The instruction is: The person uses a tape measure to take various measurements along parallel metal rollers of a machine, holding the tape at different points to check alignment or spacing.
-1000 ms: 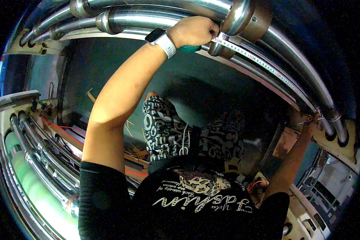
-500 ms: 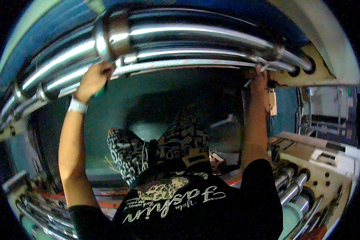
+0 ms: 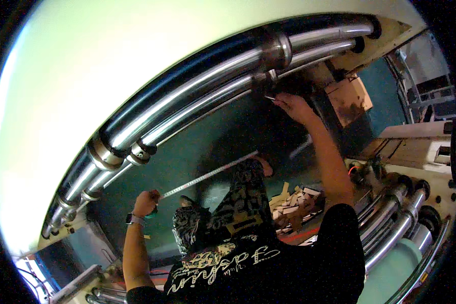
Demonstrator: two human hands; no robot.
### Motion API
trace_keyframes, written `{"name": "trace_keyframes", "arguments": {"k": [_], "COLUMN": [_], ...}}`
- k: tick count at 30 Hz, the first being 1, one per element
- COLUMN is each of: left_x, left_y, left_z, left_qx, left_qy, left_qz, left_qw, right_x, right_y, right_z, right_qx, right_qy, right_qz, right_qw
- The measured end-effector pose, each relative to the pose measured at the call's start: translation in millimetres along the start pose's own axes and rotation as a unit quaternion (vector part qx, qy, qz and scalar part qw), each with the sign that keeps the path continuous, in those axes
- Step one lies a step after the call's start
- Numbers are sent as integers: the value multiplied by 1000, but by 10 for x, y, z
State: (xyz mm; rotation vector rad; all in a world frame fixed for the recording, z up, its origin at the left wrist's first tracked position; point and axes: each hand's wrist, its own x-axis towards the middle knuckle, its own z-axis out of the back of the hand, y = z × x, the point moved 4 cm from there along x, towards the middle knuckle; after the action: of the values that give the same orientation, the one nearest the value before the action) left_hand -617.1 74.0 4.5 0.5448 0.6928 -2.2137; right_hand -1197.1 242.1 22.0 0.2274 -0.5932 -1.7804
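Steel rollers (image 3: 197, 96) run in a long polished bundle across the top of the view, and beneath them a tape measure blade (image 3: 210, 175) is now drawn out in a slack, sagging diagonal rather than lying tight along the metal as it did a second ago. The left hand (image 3: 146, 202), with a watch (image 3: 133, 219) on its wrist, has come down and away from the rollers; its fingers are curled shut around the green tape measure case (image 3: 153, 212), though how the thumb sits I cannot tell. The right hand (image 3: 290, 104) has stayed high, up by the collar (image 3: 276, 48) where the rollers meet the machine's end frame, and its fingertips seem pinched on something small and pale, probably the blade's end, but that detail is too small to be sure of. The view has also swung, so the rollers now arc from lower left to upper right. Judging by the lowered case and the loose blade, the reading along the roller looks finished or is being reset, with the far end kept anchored. Below, scraps of cardboard (image 3: 291, 202) lie heaped on the floor, and more rollers (image 3: 395, 223) stand at the lower right.
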Motion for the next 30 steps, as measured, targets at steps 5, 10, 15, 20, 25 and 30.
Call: {"name": "trace_keyframes", "arguments": {"k": [5,10,15,20,25,30], "left_x": [133,312,366,155,66,22], "left_y": [-72,-270,-295,-468,-333,-20], "left_z": [-141,-194,-381,-359,-427,-685], "left_qx": [45,33,-175,-9,-10,-193], "left_qy": [44,41,49,20,36,15], "left_qz": [-29,-75,22,-78,-53,24], "left_qw": [998,996,983,997,998,981], "right_x": [162,327,473,673,787,791], "right_y": [82,129,248,307,297,7], "right_z": [37,296,516,515,518,436], "right_qx": [-157,-251,-233,-246,-276,-219], "right_qy": [98,74,89,188,167,55], "right_qz": [55,142,195,129,134,170], "right_qw": [981,955,948,942,937,959]}}
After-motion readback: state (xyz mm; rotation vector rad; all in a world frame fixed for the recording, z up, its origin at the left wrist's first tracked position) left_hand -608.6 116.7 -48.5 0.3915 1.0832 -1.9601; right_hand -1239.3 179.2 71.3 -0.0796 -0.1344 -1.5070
